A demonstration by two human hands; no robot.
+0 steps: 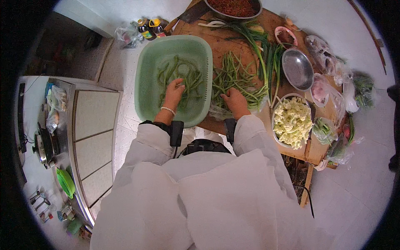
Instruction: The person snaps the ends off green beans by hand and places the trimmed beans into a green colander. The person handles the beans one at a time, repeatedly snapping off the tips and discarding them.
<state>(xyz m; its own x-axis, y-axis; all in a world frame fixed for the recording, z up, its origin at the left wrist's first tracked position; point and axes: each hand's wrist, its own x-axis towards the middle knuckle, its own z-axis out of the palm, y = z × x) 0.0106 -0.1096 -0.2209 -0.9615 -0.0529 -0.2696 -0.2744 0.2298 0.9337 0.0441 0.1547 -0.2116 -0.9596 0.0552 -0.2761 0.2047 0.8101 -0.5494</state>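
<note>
My left hand (173,93), with a beaded bracelet at the wrist, hangs over a green plastic basin (144,93). Beneath its fingers, green beans (190,75) lie in the basin; whether it holds one cannot be told. To the right of the basin, my right hand (235,100) is at the near edge of a heap of long green beans (232,73) on the wooden table. Its thumb and fingers are curled close to the beans, and the fingertips are partly hidden, so a grip cannot be made out. A thin plastic bag (218,112) lies under the near side of the heap.
Scallions (269,67), an empty metal bowl (297,69) and a bowl of cauliflower pieces (292,122) stand right on the wooden table (218,40). A cleaver (194,12) and a bowl of chopped red food (234,7) are at the far edge. Bottles (147,29) stand beyond the basin.
</note>
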